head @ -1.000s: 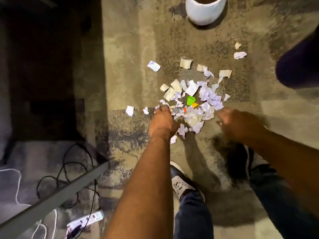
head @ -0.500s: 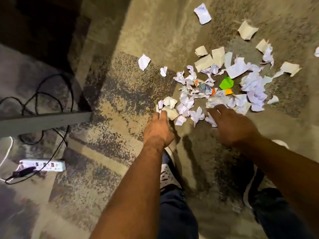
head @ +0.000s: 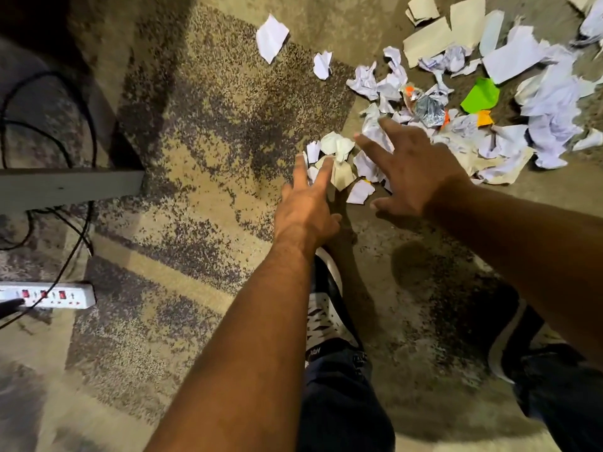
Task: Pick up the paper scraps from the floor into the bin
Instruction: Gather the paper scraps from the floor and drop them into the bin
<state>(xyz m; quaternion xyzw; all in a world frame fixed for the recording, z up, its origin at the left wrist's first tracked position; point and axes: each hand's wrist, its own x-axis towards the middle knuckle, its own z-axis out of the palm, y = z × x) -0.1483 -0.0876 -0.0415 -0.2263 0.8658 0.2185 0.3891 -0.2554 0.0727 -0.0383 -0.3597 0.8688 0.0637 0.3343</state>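
Head view: left hand [head: 305,203] and right hand [head: 411,171] reach with fingers spread, holding nothing — best cup both around the near paper scraps [head: 339,158] on the floor [head: 212,132], gathering inward.

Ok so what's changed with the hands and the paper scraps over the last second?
Both hands have opened out. The left hand, a second ago curled at the pile's near edge, now stretches straight fingers onto the small cream scraps. The right hand has spread wide over the white scraps. Neither holds anything yet. The camera has dropped closer, so the bin is out of view. The green scrap stays put in the pile.
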